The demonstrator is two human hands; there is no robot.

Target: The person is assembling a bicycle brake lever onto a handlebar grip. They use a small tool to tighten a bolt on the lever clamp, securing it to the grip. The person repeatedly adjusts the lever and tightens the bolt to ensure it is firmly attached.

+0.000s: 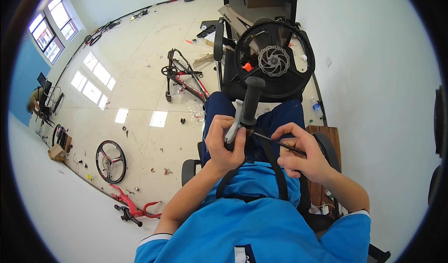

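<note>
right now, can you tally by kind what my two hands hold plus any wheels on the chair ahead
Grip with lever, in the left hand: 1
Thin tool, in the right hand: 1
Wheel: 1
Total: 3

My left grip (222, 146) — curled, thumb extended; my right grip (312, 156) — fingers bent, pinching; my bare forearms (192, 195), angled inward.

Dark lettering (227, 17) on the beige frame (239, 28), a cut-off white mark (247, 259) on the blue shirt (280, 225)
</note>
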